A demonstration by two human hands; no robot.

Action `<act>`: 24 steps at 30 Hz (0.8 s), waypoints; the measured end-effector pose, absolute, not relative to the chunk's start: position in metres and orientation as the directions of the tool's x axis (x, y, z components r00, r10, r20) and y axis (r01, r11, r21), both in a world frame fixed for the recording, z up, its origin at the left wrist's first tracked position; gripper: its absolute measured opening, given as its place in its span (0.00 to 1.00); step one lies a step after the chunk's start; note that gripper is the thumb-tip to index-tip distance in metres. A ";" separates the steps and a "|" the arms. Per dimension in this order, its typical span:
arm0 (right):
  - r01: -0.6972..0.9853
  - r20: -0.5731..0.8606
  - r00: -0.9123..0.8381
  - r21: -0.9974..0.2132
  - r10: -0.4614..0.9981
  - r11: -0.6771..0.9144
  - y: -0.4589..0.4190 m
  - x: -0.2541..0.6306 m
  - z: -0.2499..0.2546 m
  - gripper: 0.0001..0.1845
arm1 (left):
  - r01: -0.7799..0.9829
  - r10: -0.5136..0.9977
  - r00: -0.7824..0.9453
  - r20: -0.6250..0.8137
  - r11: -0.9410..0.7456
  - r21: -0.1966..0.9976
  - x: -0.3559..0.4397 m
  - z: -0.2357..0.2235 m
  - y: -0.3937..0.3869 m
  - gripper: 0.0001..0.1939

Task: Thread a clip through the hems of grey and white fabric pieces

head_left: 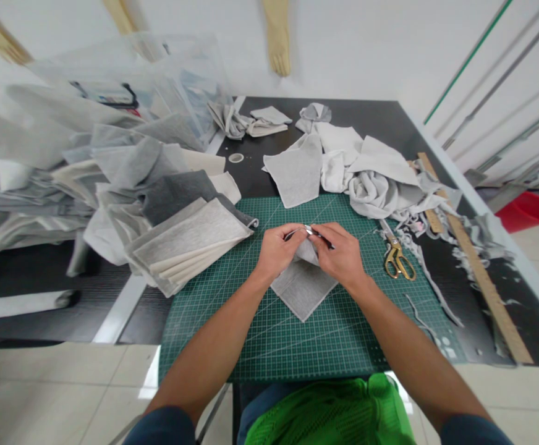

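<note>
Pinching one gray cloth [304, 292] in left hand [277, 251] and right hand [342, 253], draping it below both, near one pair of scissors [394, 246].

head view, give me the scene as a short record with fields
left hand: pinching the cloth at its far end
right hand: fingers closed at the same end
between hands: shiny item, too small to identify
under cloth: green mat
left: cloth stack, partly on mat
right: gold-handled scissors on mat; ruler beyond
</note>
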State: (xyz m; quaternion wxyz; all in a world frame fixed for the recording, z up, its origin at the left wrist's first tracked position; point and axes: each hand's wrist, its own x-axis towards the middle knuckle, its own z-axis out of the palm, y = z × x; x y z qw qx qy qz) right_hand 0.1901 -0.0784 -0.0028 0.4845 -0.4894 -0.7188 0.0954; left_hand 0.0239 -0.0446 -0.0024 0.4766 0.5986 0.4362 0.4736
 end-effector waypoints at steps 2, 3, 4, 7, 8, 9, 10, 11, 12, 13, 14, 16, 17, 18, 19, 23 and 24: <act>0.612 0.611 -0.051 -0.606 0.790 0.508 -0.078 0.190 -0.002 0.12 | 0.078 0.975 0.169 0.145 -0.160 0.984 0.024 -0.003 -0.044 0.11; 0.612 0.616 -0.052 -0.602 0.786 0.512 -0.078 0.190 -0.002 0.11 | 0.080 0.975 0.168 0.143 -0.158 0.984 0.024 -0.003 -0.044 0.11; 0.611 0.621 -0.053 -0.599 0.782 0.517 -0.078 0.190 -0.002 0.11 | 0.080 0.975 0.168 0.143 -0.158 0.984 0.024 -0.003 -0.044 0.11; 0.605 0.624 -0.060 -0.598 0.779 0.525 -0.077 0.190 -0.003 0.11 | 0.073 0.974 0.172 0.146 -0.160 0.984 0.024 -0.004 -0.044 0.11; 0.602 0.619 -0.060 -0.604 0.783 0.523 -0.077 0.190 -0.003 0.11 | 0.071 0.974 0.172 0.147 -0.161 0.984 0.024 -0.004 -0.044 0.11; 0.597 0.610 -0.057 -0.614 0.791 0.516 -0.077 0.191 -0.003 0.11 | 0.071 0.974 0.170 0.147 -0.161 0.984 0.024 -0.004 -0.044 0.11; 0.591 0.599 -0.046 -0.629 0.800 0.505 -0.077 0.191 -0.003 0.11 | 0.072 0.975 0.168 0.145 -0.159 0.985 0.024 -0.004 -0.044 0.11; 0.586 0.586 -0.026 -0.647 0.810 0.487 -0.077 0.192 -0.002 0.11 | 0.074 0.976 0.164 0.141 -0.154 0.985 0.024 -0.004 -0.044 0.11; 0.582 0.572 0.001 -0.667 0.820 0.465 -0.077 0.193 -0.001 0.11 | 0.074 0.978 0.158 0.135 -0.148 0.986 0.024 -0.004 -0.044 0.11; 0.579 0.559 0.031 -0.686 0.828 0.441 -0.077 0.194 -0.001 0.11 | 0.072 0.980 0.154 0.129 -0.141 0.987 0.024 -0.004 -0.044 0.11; 0.577 0.551 0.061 -0.700 0.832 0.421 -0.077 0.194 0.000 0.10 | 0.069 0.981 0.151 0.122 -0.134 0.989 0.024 -0.004 -0.044 0.11; 0.574 0.541 0.097 -0.716 0.835 0.397 -0.077 0.195 0.001 0.10 | 0.061 0.982 0.153 0.113 -0.124 0.990 0.024 -0.004 -0.044 0.11; 0.573 0.535 0.101 -0.720 0.839 0.391 -0.076 0.196 0.000 0.10 | 0.058 0.982 0.154 0.111 -0.121 0.991 0.024 -0.004 -0.044 0.11; 0.574 0.527 0.100 -0.723 0.844 0.384 -0.076 0.196 -0.001 0.10 | 0.056 0.982 0.157 0.109 -0.119 0.991 0.024 -0.004 -0.044 0.11; 0.576 0.516 0.101 -0.727 0.851 0.373 -0.075 0.197 -0.002 0.10 | 0.055 0.981 0.160 0.109 -0.119 0.991 0.024 -0.004 -0.044 0.11; 0.530 0.430 0.141 -0.793 0.892 0.299 -0.070 0.201 -0.010 0.14 | 0.021 0.980 0.147 0.136 -0.141 0.990 0.023 -0.006 -0.041 0.09; 0.504 0.403 0.140 -0.815 0.904 0.286 -0.069 0.203 -0.011 0.16 | 0.010 0.980 0.130 0.148 -0.150 0.989 0.022 -0.007 -0.039 0.08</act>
